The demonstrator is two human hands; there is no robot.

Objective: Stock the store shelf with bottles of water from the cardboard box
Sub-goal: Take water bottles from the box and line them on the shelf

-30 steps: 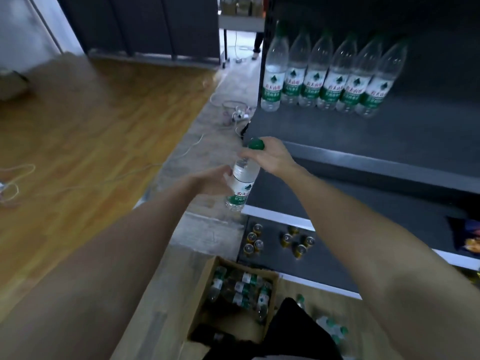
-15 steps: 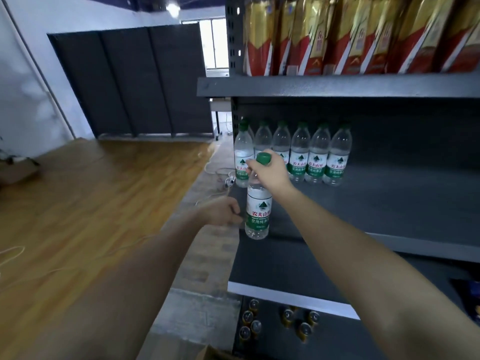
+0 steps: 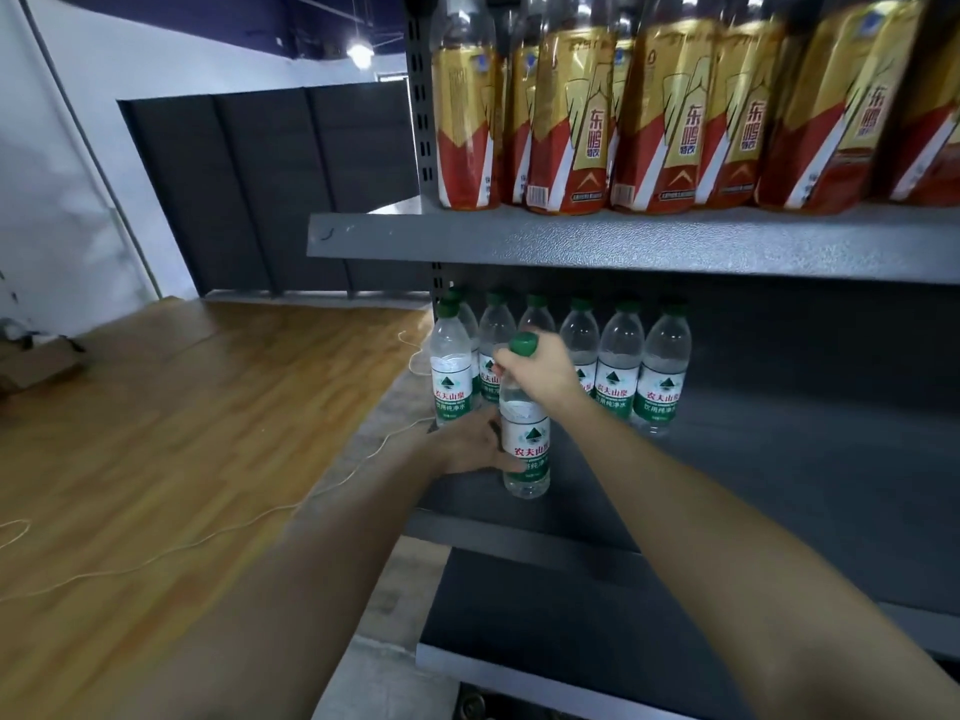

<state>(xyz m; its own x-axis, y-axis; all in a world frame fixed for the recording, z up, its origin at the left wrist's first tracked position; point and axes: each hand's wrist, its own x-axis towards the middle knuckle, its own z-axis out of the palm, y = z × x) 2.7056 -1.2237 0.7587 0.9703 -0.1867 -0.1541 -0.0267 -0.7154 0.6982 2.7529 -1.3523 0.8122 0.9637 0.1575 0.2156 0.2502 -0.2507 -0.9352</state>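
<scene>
Both hands (image 3: 540, 376) round upright 农夫山泉 water bottle (image 3: 525, 449), 东鹏特饮 bottles (image 3: 571, 122) above

A wooden floor (image 3: 156, 433) stretched left of the grey shelving unit (image 3: 623, 241), a thin white cable (image 3: 208, 537) trailing across it. Beyond stood dark panels (image 3: 270, 189) against a white wall (image 3: 78, 148) (one ceiling lamp (image 3: 360, 53) glowed above).

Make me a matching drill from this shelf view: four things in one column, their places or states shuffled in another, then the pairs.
1. right hand
2. left hand
3. gold and red bottles
4. row of water bottles

A. on the top shelf
B. at the back of the middle shelf
C. grips the held bottle's neck
D. holds the held bottle's lower body

Pairs: 1-C, 2-D, 3-A, 4-B
</scene>
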